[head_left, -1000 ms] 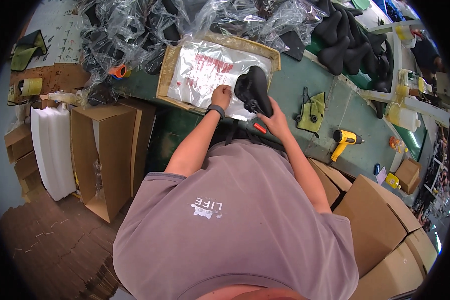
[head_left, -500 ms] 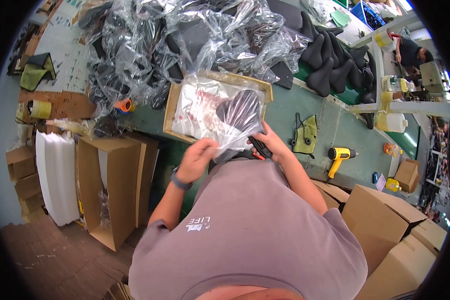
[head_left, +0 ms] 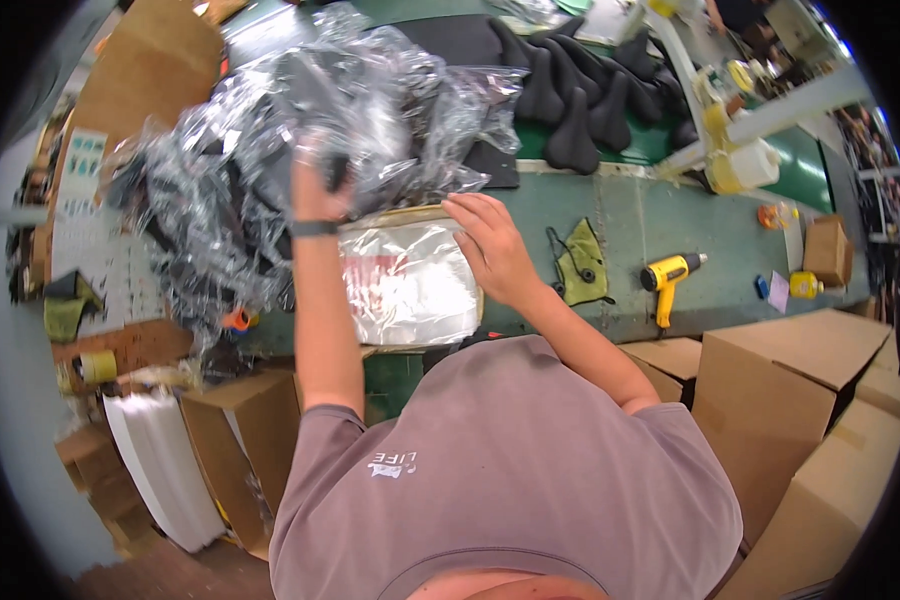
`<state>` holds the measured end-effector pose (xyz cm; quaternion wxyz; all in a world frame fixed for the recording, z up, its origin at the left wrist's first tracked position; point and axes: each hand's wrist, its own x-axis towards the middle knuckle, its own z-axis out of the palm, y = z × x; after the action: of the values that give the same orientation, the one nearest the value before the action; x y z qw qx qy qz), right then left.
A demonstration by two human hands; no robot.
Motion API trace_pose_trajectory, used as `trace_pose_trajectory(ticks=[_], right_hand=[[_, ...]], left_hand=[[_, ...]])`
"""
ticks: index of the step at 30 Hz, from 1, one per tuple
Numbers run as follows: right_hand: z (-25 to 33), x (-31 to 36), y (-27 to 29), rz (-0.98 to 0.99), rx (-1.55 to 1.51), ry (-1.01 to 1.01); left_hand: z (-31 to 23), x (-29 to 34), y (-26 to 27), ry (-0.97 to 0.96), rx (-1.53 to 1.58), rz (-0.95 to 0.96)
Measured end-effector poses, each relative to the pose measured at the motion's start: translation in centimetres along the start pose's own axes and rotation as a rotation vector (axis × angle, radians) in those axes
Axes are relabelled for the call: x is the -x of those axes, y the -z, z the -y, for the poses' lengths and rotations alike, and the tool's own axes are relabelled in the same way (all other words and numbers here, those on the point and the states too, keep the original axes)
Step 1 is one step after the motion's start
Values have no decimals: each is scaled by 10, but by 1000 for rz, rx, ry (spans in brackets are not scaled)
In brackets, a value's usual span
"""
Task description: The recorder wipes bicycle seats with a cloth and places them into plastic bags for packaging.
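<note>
My left hand (head_left: 320,190) reaches forward into a pile of clear plastic bags with dark items inside (head_left: 240,180). Motion blurs its fingers, and whether it grips a bag there cannot be made out. A shallow box (head_left: 410,214) lies close to my waist, with shiny clear plastic bags (head_left: 415,285) bearing red print flat in it. At the box's far right corner is my right hand (head_left: 495,245), fingers stretched, nothing held. Beyond it, black bicycle saddles (head_left: 573,135) without bags lie in a heap.
A yellow heat gun (head_left: 670,280) and a green pouch-like cloth item (head_left: 582,265) lie on the green table (head_left: 620,215) to the right. Cardboard cartons (head_left: 770,390) stand at the right. White foam sheets (head_left: 160,465) and an open carton (head_left: 240,420) are at the left.
The bagged saddle held over the box has left that spot. My left hand has swung forward to the pile; my right hand has opened and moved to the box's far corner. The view has shifted.
</note>
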<state>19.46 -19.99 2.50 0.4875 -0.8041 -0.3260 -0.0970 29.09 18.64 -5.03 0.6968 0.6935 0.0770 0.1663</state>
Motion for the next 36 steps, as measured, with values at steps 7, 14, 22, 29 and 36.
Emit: trace_pose_trajectory(ticks=[7,14,22,29,36], right_hand=[[-301,107,57,-119,203,-917],[-531,31,102,-265,450,-1028],[-532,51,94,-142,-163,-1373],[-258,85,141,218,-379,-980],[-162,161,166,661,-376,-637]], left_hand=[[46,-53,35,266,741,-451],[-36,164,-158,-211,-742,-313],[10,198,-234,173,-629,624],[81,178,-223,971,140,359],[98,214,-200,1717,520,1143]])
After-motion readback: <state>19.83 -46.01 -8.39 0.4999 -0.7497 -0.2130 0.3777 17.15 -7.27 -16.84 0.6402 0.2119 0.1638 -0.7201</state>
